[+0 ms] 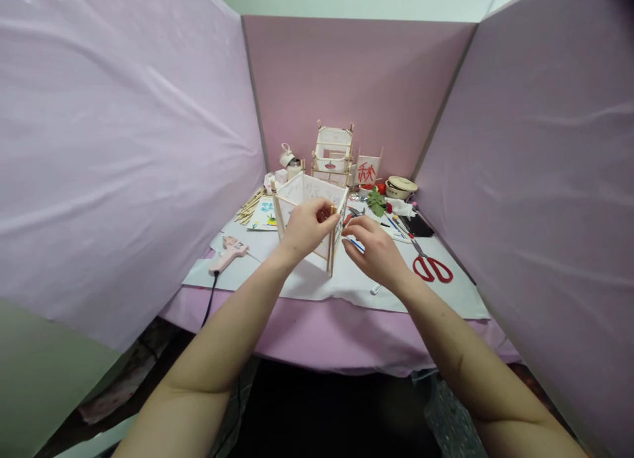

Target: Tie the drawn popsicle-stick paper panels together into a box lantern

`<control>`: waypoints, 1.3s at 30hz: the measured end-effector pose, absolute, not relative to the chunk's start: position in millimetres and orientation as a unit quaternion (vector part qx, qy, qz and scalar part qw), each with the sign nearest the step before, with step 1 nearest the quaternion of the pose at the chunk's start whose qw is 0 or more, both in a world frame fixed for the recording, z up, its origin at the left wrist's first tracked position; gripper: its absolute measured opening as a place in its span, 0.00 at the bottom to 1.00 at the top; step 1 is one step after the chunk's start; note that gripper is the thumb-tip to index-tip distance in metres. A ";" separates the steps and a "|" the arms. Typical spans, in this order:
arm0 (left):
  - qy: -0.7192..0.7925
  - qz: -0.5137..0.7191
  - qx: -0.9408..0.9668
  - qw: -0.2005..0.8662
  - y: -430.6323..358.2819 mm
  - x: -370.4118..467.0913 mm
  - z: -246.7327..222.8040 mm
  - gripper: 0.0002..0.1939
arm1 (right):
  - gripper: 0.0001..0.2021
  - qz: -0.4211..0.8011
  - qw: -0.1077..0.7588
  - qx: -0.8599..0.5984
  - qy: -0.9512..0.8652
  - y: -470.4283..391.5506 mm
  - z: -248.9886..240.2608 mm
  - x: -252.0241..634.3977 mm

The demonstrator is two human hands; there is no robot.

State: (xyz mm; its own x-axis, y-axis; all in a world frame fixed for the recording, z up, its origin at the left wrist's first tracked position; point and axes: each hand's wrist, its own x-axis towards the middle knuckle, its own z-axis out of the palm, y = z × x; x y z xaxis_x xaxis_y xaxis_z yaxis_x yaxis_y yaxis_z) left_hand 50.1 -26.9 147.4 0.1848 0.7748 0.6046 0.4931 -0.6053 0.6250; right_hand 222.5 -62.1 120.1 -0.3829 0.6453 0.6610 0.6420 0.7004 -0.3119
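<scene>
A four-sided lantern frame (325,188) of thin wooden sticks and white drawn-on panels stands upright on the white sheet in front of me. My left hand (311,225) pinches the top of its front corner post, a pair of sticks close together. Just right of that post is my right hand (372,248), with bent fingers apart and nothing visible between them. Its fingertips come near the frame's right panel; I cannot tell whether they touch. Part of the front panel is hidden behind my left hand.
On the left lie a pink glue gun (230,253) with a black cord, wooden sticks (251,205) and a painted card (264,215). Red-handled scissors (432,269) lie right. Behind stand another stick frame (333,147), a panel with a red character (367,170) and a lidded bowl (400,186).
</scene>
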 end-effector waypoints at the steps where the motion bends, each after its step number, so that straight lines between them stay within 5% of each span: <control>1: 0.418 0.476 0.758 0.156 -26.6 48.2 148.6 0.05 | 0.06 0.021 0.416 -0.362 -0.834 -65.1 119.2 223.6; 5: 0.419 0.459 0.760 0.189 -26.0 43.1 153.2 0.06 | 0.07 0.218 0.490 -0.309 -0.786 -67.6 122.2 227.6; 9: 0.416 0.452 0.762 0.204 -24.5 40.4 153.8 0.08 | 0.13 0.472 0.467 -0.358 -0.657 -51.7 129.4 231.1; 12: 0.403 0.450 0.767 0.218 -23.6 40.6 152.3 0.09 | 0.17 0.522 0.484 -0.356 -0.606 -36.1 132.3 226.6; 19: 0.401 0.437 0.772 0.229 -25.6 45.6 153.5 0.07 | 0.20 0.321 0.545 -0.367 -0.682 -28.4 143.9 211.4; 28: 0.418 0.446 0.766 0.197 -23.3 48.0 152.1 0.01 | 0.21 -0.003 0.328 -0.436 -0.838 -54.1 169.9 210.2; 34: 0.397 0.470 0.712 0.338 -22.3 42.8 145.9 0.19 | 0.23 -0.087 0.241 -0.474 -0.843 -59.6 154.9 202.7; 39: 0.371 0.446 0.738 0.346 -19.8 39.8 145.3 0.20 | 0.21 -0.106 0.217 -0.509 -0.826 -66.8 133.3 201.1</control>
State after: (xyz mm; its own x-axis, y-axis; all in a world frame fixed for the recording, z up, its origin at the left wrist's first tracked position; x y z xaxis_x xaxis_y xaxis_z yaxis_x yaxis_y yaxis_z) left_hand 39.8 -19.8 145.3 0.3273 0.8554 0.4015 0.2384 -0.4859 0.8409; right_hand 201.1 -66.8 133.3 -0.3868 0.7953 0.4667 0.8871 0.4591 -0.0471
